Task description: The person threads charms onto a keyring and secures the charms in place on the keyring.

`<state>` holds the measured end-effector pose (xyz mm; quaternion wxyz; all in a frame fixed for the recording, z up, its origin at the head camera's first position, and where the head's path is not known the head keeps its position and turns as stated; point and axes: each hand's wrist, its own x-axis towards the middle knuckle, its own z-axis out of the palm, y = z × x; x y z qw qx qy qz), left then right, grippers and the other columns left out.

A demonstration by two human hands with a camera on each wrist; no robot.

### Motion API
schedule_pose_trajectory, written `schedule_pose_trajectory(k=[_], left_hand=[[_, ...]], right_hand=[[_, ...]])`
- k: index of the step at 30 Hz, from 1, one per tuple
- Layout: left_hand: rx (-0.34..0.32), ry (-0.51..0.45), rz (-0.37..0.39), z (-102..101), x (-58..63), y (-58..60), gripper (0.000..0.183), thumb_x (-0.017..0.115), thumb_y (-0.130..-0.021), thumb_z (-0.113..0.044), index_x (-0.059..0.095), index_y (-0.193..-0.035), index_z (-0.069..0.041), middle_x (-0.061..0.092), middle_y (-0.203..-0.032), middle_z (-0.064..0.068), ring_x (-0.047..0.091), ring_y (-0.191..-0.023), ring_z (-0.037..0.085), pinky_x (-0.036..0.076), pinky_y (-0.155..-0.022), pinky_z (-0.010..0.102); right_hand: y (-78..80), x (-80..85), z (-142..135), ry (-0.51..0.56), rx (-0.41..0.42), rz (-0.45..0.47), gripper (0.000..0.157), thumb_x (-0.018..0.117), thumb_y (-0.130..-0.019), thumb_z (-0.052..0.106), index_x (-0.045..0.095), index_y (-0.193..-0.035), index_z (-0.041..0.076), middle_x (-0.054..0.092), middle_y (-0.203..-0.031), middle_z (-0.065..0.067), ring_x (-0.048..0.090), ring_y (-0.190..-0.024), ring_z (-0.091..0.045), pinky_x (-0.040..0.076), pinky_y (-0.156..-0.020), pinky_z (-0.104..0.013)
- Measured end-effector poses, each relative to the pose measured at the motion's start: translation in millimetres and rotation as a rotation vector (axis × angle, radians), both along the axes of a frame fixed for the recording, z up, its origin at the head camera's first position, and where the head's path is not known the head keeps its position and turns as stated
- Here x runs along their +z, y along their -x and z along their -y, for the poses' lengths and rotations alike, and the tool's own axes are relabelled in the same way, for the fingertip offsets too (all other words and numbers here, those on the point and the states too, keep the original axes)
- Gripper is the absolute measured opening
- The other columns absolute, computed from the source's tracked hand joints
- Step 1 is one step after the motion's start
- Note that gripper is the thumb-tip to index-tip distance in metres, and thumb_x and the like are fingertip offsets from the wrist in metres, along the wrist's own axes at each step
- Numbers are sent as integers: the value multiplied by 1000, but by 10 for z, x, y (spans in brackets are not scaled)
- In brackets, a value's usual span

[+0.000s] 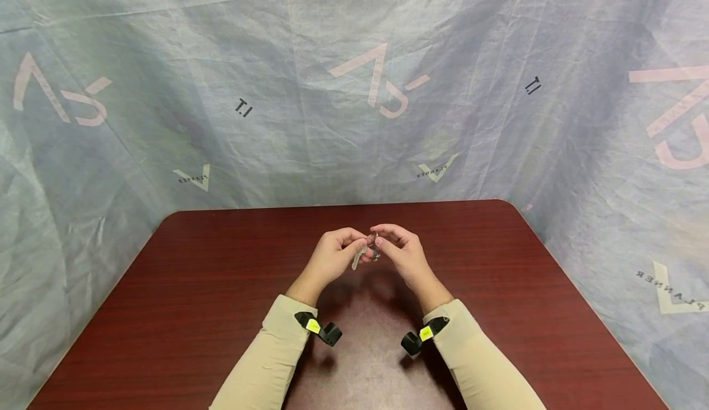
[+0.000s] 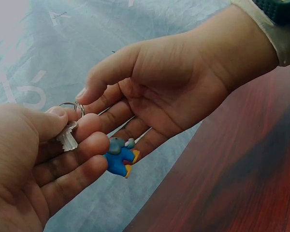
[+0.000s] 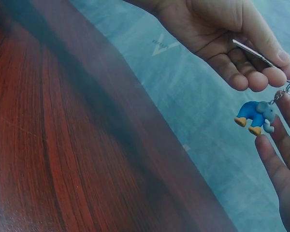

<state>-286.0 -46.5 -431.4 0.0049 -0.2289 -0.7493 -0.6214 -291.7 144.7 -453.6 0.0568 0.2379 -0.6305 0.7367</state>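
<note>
Over the table, my left hand (image 1: 331,257) and right hand (image 1: 407,256) meet at a small bunch of keyring parts. In the left wrist view, the left thumb and forefinger pinch a silver key (image 2: 68,138), its toothed blade pointing down. A split ring (image 2: 72,108) runs between the two hands, and the right hand (image 2: 164,79) holds it at thumb and fingertips. From the ring, by a short chain, hangs an elephant keychain (image 3: 255,116) with grey head, blue body and yellow feet, close to the right fingers. The right thumb is out of sight in the right wrist view.
A dark red wooden table (image 1: 221,287) with rounded far corners lies under the hands. Grey printed cloth (image 1: 310,139) hangs behind it and on both sides. Each sleeved wrist carries a black strap with a small camera, left (image 1: 331,334) and right (image 1: 411,343).
</note>
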Motion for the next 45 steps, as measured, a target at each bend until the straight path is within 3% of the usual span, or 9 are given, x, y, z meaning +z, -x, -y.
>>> schedule_pose_trajectory(k=[6,10,16,19,28,37,45], left_hand=[[7,23,7,-1,24,-17,14,63,-101,-11,72,-98,-1,76,-85,13,74,-77,21,58,-59,27],[0,20,21,-1,13,-8,15,63,-101,-11,72,-100,1,76,-86,15,75,-80,26,60,-62,30],[-8,31,9,-4,9,-3,13,62,-101,-9,72,-100,-1,76,-84,11,74,-77,19,59,-62,29],[-10,34,9,-2,10,-3,13,62,-101,-9,72,-99,-1,76,-83,9,74,-76,17,60,-63,34],[-13,42,6,2,6,-4,13,62,-101,-9,73,-99,-2,76,-83,8,74,-77,17,58,-60,28],[-11,33,5,-2,9,-8,13,62,-101,-9,72,-98,0,76,-83,10,74,-76,18,59,-60,29],[-8,42,19,-3,12,-4,13,62,-102,-9,72,-98,-2,76,-83,8,74,-77,17,60,-62,30]], right_hand=[[8,-13,-3,3,7,17,29,62,-98,1,60,-121,-15,72,-98,2,68,-93,-11,58,-82,-28],[13,-21,-8,1,1,31,29,62,-98,2,59,-122,-15,71,-96,1,68,-91,-10,58,-82,-29],[15,-17,-7,1,-9,35,30,61,-98,1,58,-122,-17,71,-94,2,67,-90,-10,58,-80,-28],[12,-8,-7,-3,-17,42,29,61,-98,1,58,-120,-17,71,-95,2,68,-91,-10,58,-81,-27],[-4,11,-7,-4,-8,55,28,61,-98,2,59,-119,-17,71,-96,3,67,-92,-9,57,-83,-27],[-21,30,-31,-10,37,53,33,62,-96,2,58,-123,-16,70,-101,1,66,-96,-11,57,-84,-28],[-12,17,-29,-19,28,68,32,63,-96,1,59,-123,-15,71,-99,2,67,-95,-10,56,-84,-27]])
